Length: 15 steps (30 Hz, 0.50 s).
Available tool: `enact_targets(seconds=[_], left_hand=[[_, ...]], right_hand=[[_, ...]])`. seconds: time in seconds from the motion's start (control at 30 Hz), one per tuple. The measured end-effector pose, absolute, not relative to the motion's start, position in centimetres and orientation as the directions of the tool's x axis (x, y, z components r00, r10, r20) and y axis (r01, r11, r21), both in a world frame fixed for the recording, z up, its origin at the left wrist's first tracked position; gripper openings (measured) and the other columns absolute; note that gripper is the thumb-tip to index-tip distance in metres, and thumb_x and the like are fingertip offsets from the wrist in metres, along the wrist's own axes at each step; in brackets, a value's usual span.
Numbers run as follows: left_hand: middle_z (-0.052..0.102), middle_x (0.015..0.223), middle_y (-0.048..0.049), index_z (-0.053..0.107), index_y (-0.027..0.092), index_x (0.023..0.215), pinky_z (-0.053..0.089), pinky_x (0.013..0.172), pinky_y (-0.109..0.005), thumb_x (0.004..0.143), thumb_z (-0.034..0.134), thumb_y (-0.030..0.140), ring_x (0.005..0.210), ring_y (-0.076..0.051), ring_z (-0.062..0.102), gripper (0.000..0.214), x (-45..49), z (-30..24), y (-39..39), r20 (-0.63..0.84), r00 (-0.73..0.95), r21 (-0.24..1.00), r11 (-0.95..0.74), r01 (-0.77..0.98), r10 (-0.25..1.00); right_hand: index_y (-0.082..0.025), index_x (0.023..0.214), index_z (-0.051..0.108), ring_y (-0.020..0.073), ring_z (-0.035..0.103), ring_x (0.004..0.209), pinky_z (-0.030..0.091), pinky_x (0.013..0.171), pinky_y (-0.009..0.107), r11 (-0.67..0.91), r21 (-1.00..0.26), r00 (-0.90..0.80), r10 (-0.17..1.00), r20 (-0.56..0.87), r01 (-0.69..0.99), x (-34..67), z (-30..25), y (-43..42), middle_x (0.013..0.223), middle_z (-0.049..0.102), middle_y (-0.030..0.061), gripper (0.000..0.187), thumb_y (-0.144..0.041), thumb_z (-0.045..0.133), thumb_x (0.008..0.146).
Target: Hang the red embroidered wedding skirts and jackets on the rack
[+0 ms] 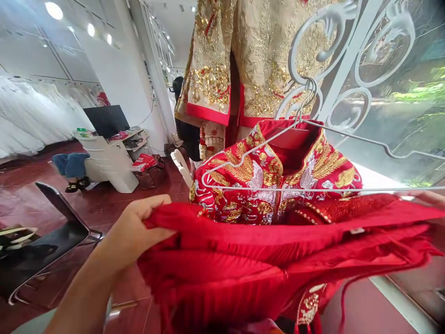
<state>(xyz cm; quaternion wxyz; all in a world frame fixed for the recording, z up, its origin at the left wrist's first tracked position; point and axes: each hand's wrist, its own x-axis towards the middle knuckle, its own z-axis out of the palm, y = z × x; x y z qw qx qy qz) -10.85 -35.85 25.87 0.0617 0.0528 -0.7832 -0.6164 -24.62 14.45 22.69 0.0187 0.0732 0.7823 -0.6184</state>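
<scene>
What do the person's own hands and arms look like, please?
The left hand wears no glove, and the left forearm is bare, with no sleeve, watch or bracelet visible. Only part of the ungloved right hand shows at the picture's edge; any sleeve there is out of view.

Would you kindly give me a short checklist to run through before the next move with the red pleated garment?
1. Left hand secure on the red pleated garment: ok; thumb and fingers pinch its upper edge.
2. Right hand equally secure: cannot tell; it is mostly cut off at the picture's edge.
3. Garment lying smooth: not ok; folds bunch below the upper band.
4. Thin red cord tucked away: not ok; it dangles loose below the garment.
5. Wire hanger supported: ok, it seems; its hook appears caught on the white scrollwork.
6. Hanger free of the embroidered jacket: cannot tell; it crosses in front, but contact is unclear.
</scene>
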Motion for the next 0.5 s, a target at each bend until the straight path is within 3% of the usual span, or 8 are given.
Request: enact_targets(seconds=[0.07, 0.13, 0.23, 0.37, 0.5], left_hand=[[0.061, 0.062, 0.005, 0.059, 0.017, 0.065, 0.042, 0.053, -0.019, 0.057, 0.075, 0.032, 0.06, -0.012, 0.053, 0.023, -12.3, 26.2, -36.2, 0.114, -0.982, 0.903, 0.429, 0.04, -0.148], [0.065, 0.07, 0.0023, 0.063, 0.016, 0.071, 0.044, 0.059, -0.021, 0.064, 0.07, 0.04, 0.067, -0.015, 0.056, 0.027, -13.9, 26.0, -36.2, 0.119, -0.988, 0.822, 0.568, 0.043, -0.099], [0.068, 0.079, -0.0011, 0.067, 0.014, 0.077, 0.045, 0.064, -0.024, 0.073, 0.061, 0.048, 0.071, -0.017, 0.057, 0.035, -16.2, 25.0, -36.1, 0.057, -0.998, 0.739, 0.673, 0.028, -0.021], [0.063, 0.069, -0.0009, 0.065, 0.015, 0.073, 0.042, 0.057, -0.023, 0.076, 0.055, 0.053, 0.062, -0.016, 0.054, 0.039, -19.0, 24.7, -36.6, 0.034, -0.999, 0.721, 0.691, 0.053, 0.042], [0.056, 0.062, -0.0001, 0.062, 0.014, 0.068, 0.036, 0.053, -0.021, 0.074, 0.054, 0.052, 0.06, -0.014, 0.049, 0.039, -20.9, 25.8, -36.5, 0.136, -0.991, 0.584, 0.808, 0.084, 0.004]], right_hand=[[-0.04, 0.091, 0.062, 0.0237, 0.067, 0.067, 0.055, 0.056, 0.032, 0.117, -0.979, -0.979, 0.138, -0.152, 0.168, -25.6, 23.7, 14.2, 0.089, 0.069, 0.0048, 0.032, -0.029, 0.063, 0.061], [-0.036, 0.085, 0.063, 0.0225, 0.065, 0.062, 0.054, 0.053, 0.031, 0.085, -0.966, -0.969, 0.056, -0.242, 0.246, -26.5, 23.8, 14.0, 0.081, 0.067, 0.006, 0.028, -0.029, 0.066, 0.058], [-0.033, 0.08, 0.066, 0.0223, 0.067, 0.068, 0.054, 0.058, 0.03, 0.191, -0.934, -0.944, -0.076, -0.32, 0.302, -27.9, 23.3, 14.4, 0.087, 0.067, 0.01, 0.031, -0.026, 0.075, 0.052], [-0.032, 0.087, 0.071, 0.0226, 0.067, 0.086, 0.054, 0.073, 0.03, 0.373, -0.899, -0.935, -0.174, -0.31, 0.229, -29.7, 23.1, 16.1, 0.112, 0.063, 0.018, 0.035, -0.03, 0.081, 0.053], [-0.029, 0.084, 0.071, 0.0199, 0.068, 0.079, 0.053, 0.071, 0.031, 0.307, -0.927, -0.967, -0.062, -0.246, 0.216, -31.5, 23.8, 16.3, 0.106, 0.065, 0.0187, 0.027, -0.032, 0.077, 0.057]])
